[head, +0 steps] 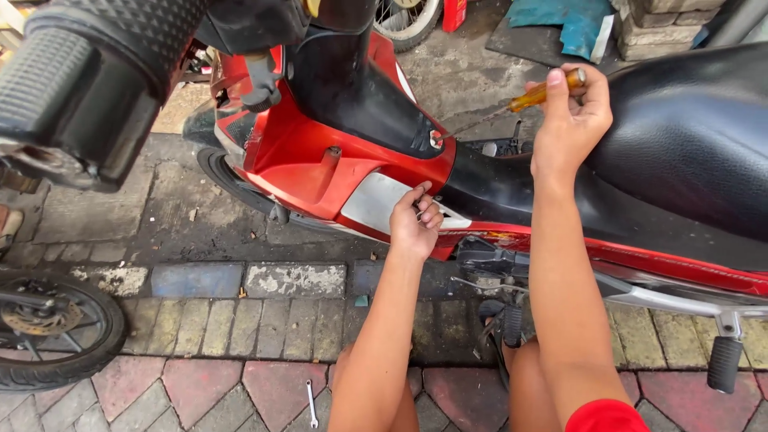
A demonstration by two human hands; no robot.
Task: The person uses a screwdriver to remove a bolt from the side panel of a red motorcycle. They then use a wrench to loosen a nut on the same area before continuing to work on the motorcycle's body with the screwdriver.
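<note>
We see the right hand (570,120) with fingers clamped on an orange-handled screwdriver (512,104), its tip at a screw (436,138) left of those fingers. The left hand (414,220) grips the red scooter's grey side panel (372,200), fingers curled together on its edge.

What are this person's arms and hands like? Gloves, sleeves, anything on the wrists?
Both the left hand and right hand are bare: no gloves, rings, watch or wristbands. The forearms are uncovered, slim and long. Only a bright red cloth edge shows by the right arm.
</note>
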